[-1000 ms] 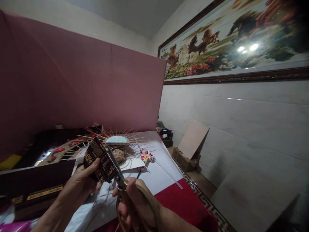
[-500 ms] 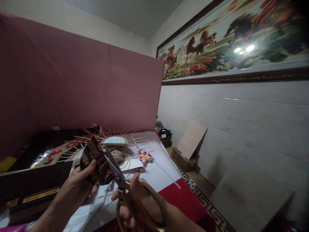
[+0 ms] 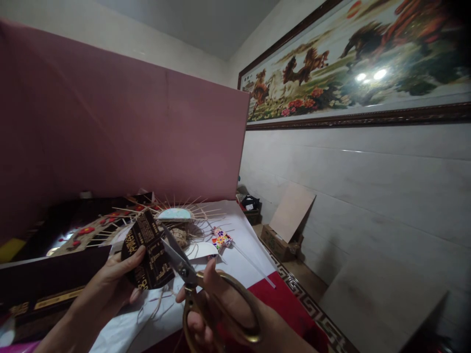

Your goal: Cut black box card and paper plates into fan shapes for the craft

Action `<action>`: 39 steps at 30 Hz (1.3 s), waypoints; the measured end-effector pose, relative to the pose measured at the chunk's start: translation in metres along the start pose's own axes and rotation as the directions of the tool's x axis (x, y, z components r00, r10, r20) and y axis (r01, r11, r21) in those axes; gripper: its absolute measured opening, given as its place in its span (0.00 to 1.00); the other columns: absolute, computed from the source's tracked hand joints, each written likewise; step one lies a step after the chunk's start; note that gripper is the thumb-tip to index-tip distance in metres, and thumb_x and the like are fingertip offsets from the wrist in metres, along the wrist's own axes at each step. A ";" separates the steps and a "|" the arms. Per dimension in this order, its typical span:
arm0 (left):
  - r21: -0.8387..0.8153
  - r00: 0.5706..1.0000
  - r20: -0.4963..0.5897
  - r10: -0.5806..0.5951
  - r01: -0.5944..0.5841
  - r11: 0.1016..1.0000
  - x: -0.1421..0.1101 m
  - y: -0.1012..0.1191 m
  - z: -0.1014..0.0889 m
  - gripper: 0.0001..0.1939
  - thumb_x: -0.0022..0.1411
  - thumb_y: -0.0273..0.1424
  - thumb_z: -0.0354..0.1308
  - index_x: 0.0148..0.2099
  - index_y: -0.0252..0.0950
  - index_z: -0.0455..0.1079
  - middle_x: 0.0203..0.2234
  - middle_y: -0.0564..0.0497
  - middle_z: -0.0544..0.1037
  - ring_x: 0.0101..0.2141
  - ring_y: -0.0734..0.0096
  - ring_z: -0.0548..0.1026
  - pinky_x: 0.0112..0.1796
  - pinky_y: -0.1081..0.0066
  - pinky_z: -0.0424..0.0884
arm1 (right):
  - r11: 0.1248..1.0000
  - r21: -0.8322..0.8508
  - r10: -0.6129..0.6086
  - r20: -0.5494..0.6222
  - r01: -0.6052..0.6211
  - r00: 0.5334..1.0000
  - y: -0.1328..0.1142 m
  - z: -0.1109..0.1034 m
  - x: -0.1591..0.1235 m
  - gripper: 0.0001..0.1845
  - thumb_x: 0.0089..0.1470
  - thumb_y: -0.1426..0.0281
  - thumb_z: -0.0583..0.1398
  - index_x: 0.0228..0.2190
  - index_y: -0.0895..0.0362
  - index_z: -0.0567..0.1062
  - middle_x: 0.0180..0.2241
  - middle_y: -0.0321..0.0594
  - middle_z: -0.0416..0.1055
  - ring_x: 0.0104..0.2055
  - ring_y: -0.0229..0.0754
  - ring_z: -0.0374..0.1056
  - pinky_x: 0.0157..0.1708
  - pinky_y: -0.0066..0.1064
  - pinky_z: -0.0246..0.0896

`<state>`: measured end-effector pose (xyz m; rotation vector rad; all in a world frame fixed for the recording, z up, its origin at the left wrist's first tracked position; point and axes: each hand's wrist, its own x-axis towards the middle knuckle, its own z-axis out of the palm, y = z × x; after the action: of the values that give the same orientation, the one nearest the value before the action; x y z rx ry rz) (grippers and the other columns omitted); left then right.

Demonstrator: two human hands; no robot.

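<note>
My left hand (image 3: 119, 274) grips a dark piece of printed cardboard (image 3: 152, 257) with gold lettering, thumb on its face. Its left edge is rounded. My right hand (image 3: 217, 309) is closed round the gold handles of a pair of scissors (image 3: 184, 267), whose blades point up and left at the cardboard's right edge. Whether the blades touch the cardboard I cannot tell. Behind them lie a ball of twine (image 3: 179, 237), a white card piece (image 3: 200, 251) and a colourful patterned piece (image 3: 222, 238) beside a thin clear stick (image 3: 253, 264).
A round frame of thin sticks with a pale half disc (image 3: 174, 214) stands at the back of the white-covered table (image 3: 241, 220). Further left is a twine piece with red flowers (image 3: 86, 230). A dark box (image 3: 55, 279) lies at the left; a pink panel (image 3: 147, 132) rises behind.
The scissors have shifted slightly right and down, a little away from the cardboard. The cardboard has tilted and dropped slightly in my left hand.
</note>
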<state>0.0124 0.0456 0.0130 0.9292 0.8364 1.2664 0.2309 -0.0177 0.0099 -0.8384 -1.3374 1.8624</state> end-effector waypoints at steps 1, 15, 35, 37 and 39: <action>-0.003 1.000 -0.005 0.000 0.000 1.000 -0.001 -0.001 0.003 0.17 0.38 0.34 0.74 0.29 0.31 0.75 0.15 0.50 0.74 0.08 0.77 0.63 0.07 0.77 0.60 | 1.000 0.024 0.002 0.013 -0.002 1.000 0.004 0.000 0.003 0.53 0.33 0.27 0.52 0.38 0.63 0.76 0.22 0.39 0.66 0.19 0.34 0.62 0.18 0.25 0.58; -0.015 0.999 -0.045 0.013 -0.013 1.000 0.003 -0.008 0.000 0.20 0.34 0.35 0.76 0.27 0.30 0.73 0.15 0.51 0.73 0.09 0.79 0.61 0.06 0.77 0.59 | 0.990 0.088 -0.103 -0.046 0.107 0.994 0.015 0.011 0.010 0.47 0.35 0.31 0.56 0.37 0.61 0.70 0.15 0.29 0.62 0.12 0.28 0.55 0.11 0.18 0.53; -0.069 0.996 -0.055 0.065 -0.069 0.995 -0.005 -0.006 0.014 0.20 0.36 0.32 0.75 0.32 0.32 0.71 0.17 0.55 0.74 0.12 0.79 0.64 0.07 0.79 0.61 | 0.985 0.110 -0.124 -0.090 0.134 0.988 0.014 0.022 0.007 0.39 0.42 0.36 0.59 0.36 0.59 0.67 0.13 0.25 0.59 0.10 0.27 0.51 0.10 0.18 0.46; -0.065 0.997 -0.055 0.057 -0.061 0.996 -0.005 -0.006 0.014 0.22 0.34 0.32 0.76 0.31 0.32 0.72 0.18 0.55 0.75 0.12 0.79 0.64 0.07 0.79 0.60 | 0.987 0.072 -0.136 -0.078 0.141 0.988 0.015 0.020 0.009 0.43 0.38 0.33 0.57 0.38 0.60 0.68 0.15 0.27 0.61 0.11 0.28 0.54 0.11 0.18 0.49; -0.057 0.997 -0.054 0.050 -0.053 0.997 -0.004 -0.005 0.013 0.22 0.33 0.33 0.77 0.31 0.32 0.72 0.19 0.54 0.75 0.12 0.79 0.64 0.08 0.79 0.61 | 0.988 0.057 -0.138 -0.077 0.142 0.987 0.015 0.018 0.010 0.48 0.34 0.31 0.56 0.40 0.60 0.68 0.17 0.29 0.64 0.13 0.29 0.57 0.12 0.19 0.52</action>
<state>0.0254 0.0397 0.0134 0.8789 0.8166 1.3581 0.2081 -0.0222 -0.0011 -0.7533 -1.2544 1.7391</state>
